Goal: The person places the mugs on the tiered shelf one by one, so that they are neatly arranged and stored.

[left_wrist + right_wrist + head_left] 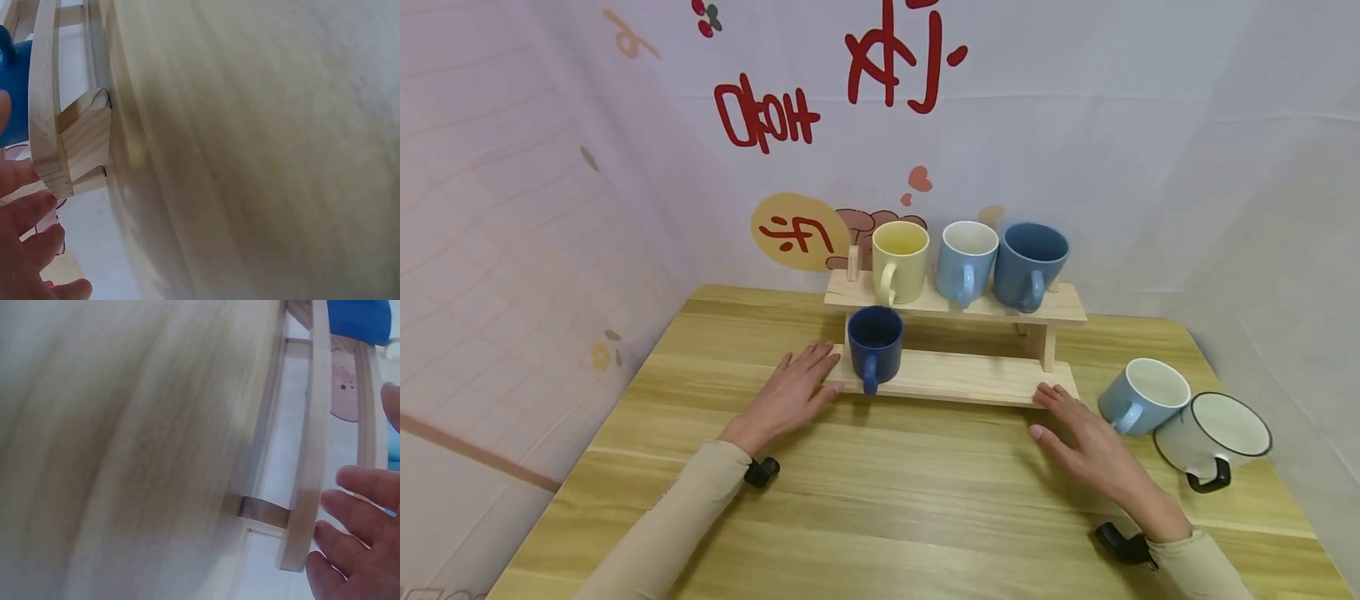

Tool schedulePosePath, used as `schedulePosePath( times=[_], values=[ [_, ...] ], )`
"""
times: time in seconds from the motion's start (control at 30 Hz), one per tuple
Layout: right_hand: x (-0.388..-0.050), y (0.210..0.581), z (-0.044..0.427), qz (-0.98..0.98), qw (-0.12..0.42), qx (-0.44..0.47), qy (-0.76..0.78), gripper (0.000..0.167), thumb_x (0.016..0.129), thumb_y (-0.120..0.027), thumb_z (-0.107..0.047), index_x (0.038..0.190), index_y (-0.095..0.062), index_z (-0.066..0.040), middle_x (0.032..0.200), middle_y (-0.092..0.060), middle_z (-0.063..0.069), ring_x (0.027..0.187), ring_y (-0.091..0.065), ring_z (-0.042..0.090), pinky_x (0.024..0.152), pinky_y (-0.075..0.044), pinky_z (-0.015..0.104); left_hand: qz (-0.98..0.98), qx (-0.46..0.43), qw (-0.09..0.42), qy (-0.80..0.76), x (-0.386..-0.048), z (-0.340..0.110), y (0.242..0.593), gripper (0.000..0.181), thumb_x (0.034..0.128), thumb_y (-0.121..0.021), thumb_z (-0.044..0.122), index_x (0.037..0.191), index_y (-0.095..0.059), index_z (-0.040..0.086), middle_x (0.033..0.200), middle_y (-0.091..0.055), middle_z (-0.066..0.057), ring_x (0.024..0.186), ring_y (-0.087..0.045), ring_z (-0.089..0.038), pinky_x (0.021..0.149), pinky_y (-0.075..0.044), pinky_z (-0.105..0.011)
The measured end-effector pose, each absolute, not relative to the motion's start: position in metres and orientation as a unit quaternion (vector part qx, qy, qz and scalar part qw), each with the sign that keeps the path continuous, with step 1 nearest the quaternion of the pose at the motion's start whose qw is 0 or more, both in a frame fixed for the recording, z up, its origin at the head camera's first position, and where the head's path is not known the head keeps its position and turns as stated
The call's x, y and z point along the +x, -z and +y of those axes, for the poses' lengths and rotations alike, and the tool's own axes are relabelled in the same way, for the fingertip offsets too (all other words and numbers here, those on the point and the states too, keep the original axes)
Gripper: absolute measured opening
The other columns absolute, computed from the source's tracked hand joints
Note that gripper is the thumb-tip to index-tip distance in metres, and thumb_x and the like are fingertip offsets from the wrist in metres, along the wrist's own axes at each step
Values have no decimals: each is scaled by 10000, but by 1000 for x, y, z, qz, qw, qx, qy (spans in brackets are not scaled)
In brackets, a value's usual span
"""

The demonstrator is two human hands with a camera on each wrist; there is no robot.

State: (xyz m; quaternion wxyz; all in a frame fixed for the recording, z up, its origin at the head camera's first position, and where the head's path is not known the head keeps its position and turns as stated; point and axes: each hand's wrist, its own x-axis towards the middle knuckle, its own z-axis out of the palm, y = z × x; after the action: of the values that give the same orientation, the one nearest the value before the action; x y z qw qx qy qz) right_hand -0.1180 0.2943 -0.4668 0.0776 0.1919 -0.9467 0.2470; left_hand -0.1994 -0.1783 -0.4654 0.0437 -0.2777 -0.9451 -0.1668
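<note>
In the head view, a two-tier wooden rack [970,377] stands toward the back of the table [887,500], with a person's hands at its two ends. The left hand [790,393] lies palm down by the left end of the lower board, its fingers extended and gripping nothing. The right hand [1093,450] reaches to the right front corner of the same board, fingers extended and slightly apart, likewise without a hold on anything. A navy mug [886,350] sits upright on the left part of the lower board, close to the left hand. Along the upper board stand a yellow mug [907,271], a light-blue mug [950,268] and a darker blue mug [1015,271] (all three with handles toward the person). Right of the rack, on the table beside the right hand, are a second light-blue mug [1126,400] and a white mug [1183,437] with a black rim and handle. In the left wrist view, the fingers are spread at the board's end, one fingertip appearing to touch it; the navy mug shows just beyond. In the right wrist view, the fingers fan out beside the board's edge, and whether they touch it I cannot tell
</note>
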Motion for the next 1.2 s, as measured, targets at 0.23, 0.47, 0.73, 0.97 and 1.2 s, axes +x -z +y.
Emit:
schedulePosePath(
  times=[0.23, 0.47, 0.73, 0.97, 1.2],
  values=[
    [-101, 445, 299, -936, 166, 178, -254, 552, 958, -758, -211, 1467, -587, -83, 1469, -581, 187, 1305, -565, 434, 1095, -436, 291, -947, -277, 45, 156, -202, -183, 467, 526, 1101, -506, 350, 1524, -508, 38, 1635, -381, -155, 1510, -331, -391, 1162, -296, -683],
    [-80, 423, 320, -923, 197, 134, -302, 466, 1009, -678, -123, 1468, -610, -168, 1405, -634, 176, 1289, -402, -152, 943, -263, -10, -945, -283, 44, 159, -203, -183, 464, 529, 1092, -533, 336, 1517, -512, 22, 1621, -393, -174, 1493, -357, -404, 1156, -305, -682],
    [-56, 416, 340, -930, 146, 41, -336, 398, 1068, -602, -216, 1464, -619, -249, 1411, -630, -100, 1149, -453, -219, 840, -353, -2, -944, -281, 32, 171, -200, -185, 464, 532, 1091, -540, 331, 1517, -507, 14, 1628, -375, -176, 1497, -352, -398, 1157, -318, -668],
    [-42, 427, 350, -928, 116, -8, -355, 400, 1086, -563, -264, 1473, -603, -170, 1333, -563, -269, 1093, -460, -230, 794, -393, 10, -942, -287, 33, 169, -202, -183, 466, 535, 1092, -535, 342, 1514, -512, 13, 1623, -383, -181, 1490, -365, -396, 1152, -336, -656],
    [-35, 437, 357, -922, 115, -33, -369, 414, 1115, -484, -295, 1470, -584, -107, 1283, -493, -380, 1095, -418, -246, 797, -347, 12, -940, -294, 37, 170, -205, -180, 466, 530, 1088, -548, 327, 1504, -519, 0, 1614, -391, -197, 1476, -385, -412, 1139, -355, -655]
  ],
)
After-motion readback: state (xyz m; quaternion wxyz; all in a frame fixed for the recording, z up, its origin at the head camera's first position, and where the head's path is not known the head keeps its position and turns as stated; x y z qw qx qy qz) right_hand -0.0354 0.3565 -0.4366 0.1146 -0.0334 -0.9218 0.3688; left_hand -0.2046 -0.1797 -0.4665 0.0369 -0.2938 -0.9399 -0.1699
